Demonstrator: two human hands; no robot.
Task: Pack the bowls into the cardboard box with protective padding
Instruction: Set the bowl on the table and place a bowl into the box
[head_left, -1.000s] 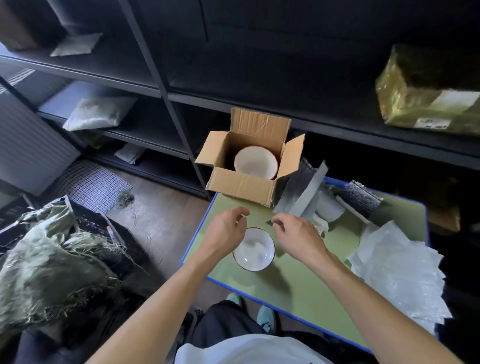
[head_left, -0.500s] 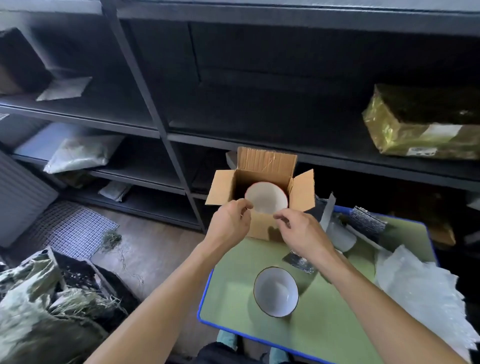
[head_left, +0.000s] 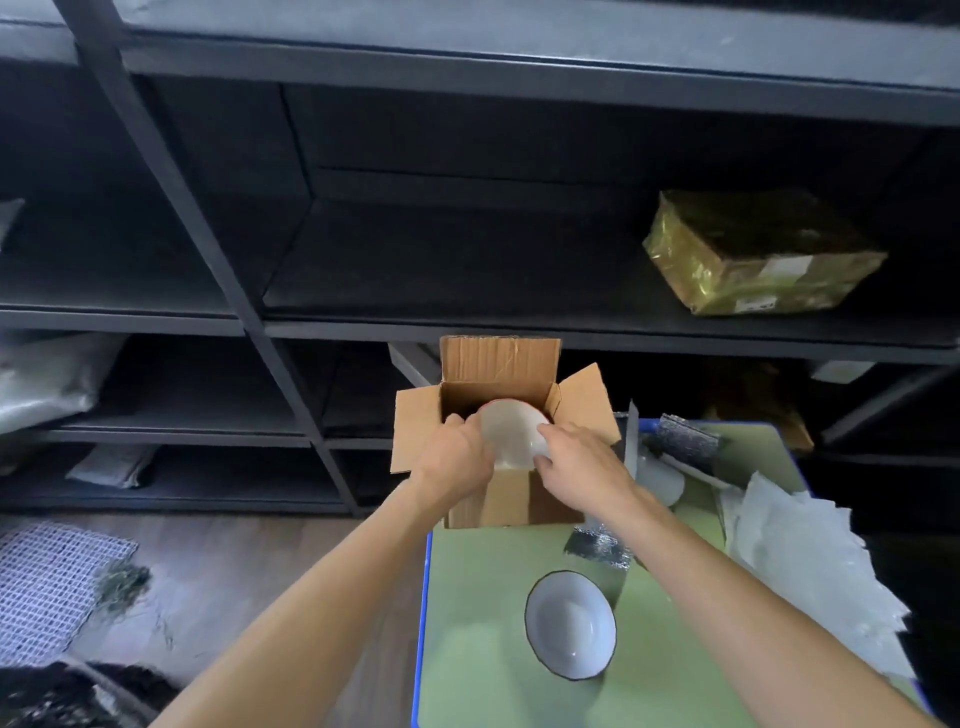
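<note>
An open cardboard box (head_left: 506, 499) stands at the far left corner of the green table (head_left: 483, 649). A white bowl with a red rim (head_left: 511, 431) sits tilted at the box's mouth, above the front wall. My left hand (head_left: 454, 457) grips its left side and my right hand (head_left: 582, 460) grips its right side. A second white bowl with a dark rim (head_left: 570, 623) rests upright on the table, nearer to me, untouched. White padding sheets (head_left: 810, 561) lie piled at the table's right.
Dark metal shelving (head_left: 291, 322) stands right behind the box. A gold-wrapped parcel (head_left: 758, 254) sits on a shelf at the right. Silver foil padding pieces (head_left: 597, 548) and a foil roll (head_left: 685, 436) lie by the box. Mesh mat (head_left: 47, 592) on the floor at left.
Both hands have reached from the table's middle to the box and taken hold of the red-rimmed bowl, which now stands tilted at the opening. The camera has tipped upward.
</note>
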